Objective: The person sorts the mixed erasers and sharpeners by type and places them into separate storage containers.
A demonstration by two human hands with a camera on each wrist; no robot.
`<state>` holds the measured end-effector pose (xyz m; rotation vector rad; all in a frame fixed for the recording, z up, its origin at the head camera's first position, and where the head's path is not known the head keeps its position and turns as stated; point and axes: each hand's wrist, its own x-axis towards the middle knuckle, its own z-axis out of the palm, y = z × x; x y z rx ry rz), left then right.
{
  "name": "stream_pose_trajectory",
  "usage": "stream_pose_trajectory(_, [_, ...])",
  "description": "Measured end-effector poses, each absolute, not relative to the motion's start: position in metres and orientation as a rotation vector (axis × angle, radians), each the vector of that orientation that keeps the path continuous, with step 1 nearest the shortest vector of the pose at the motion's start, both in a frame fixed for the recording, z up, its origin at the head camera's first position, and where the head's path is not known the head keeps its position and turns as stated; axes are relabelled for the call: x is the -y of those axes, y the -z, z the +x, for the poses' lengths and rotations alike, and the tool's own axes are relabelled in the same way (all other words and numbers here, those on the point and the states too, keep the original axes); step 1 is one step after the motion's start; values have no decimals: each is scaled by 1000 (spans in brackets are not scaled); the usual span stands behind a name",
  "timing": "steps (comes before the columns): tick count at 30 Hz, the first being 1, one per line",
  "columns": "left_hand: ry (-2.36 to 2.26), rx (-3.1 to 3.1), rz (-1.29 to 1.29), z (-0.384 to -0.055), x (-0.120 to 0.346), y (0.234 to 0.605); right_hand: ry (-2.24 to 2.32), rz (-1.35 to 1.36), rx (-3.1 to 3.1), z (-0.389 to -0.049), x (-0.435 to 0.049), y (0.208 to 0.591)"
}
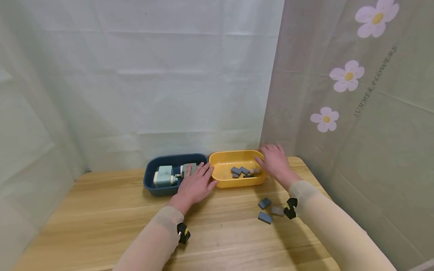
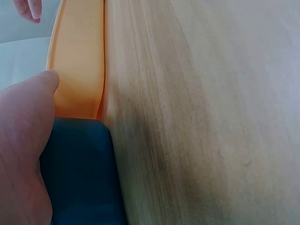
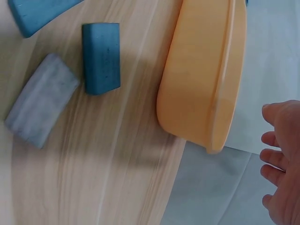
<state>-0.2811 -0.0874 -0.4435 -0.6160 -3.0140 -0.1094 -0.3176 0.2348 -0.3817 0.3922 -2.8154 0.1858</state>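
My left hand point(image 1: 194, 186) lies over the right end of a navy blue bin point(image 1: 158, 191), its fingers spread towards the yellow bin point(image 1: 240, 183). In the left wrist view, the thumb point(image 2: 47, 83) meets the yellow bin's rim where the two bins adjoin. By the yellow bin's right end is my right hand point(image 1: 275, 162). The right wrist view shows that hand apart from the bin wall, fingers loosely extended and nothing held. Several small blue-grey blocks point(image 1: 236, 171) lie inside the yellow bin, with a brownish one and a black one.
Two blue blocks point(image 1: 265, 217) and a greyish block point(image 1: 277, 211) rest on the wooden table point(image 1: 217, 241) before the yellow bin. Pale blue bottle-like containers point(image 1: 165, 175) lie in the navy bin. A pale cloth point(image 1: 169, 94) hangs behind, a flowered one point(image 1: 379, 150) on the right.
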Motion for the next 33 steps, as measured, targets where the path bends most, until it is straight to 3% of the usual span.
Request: stream_pose_trajectory(33, [100, 3004, -646, -284, 89, 445, -201, 514, 2769, -262, -262, 391])
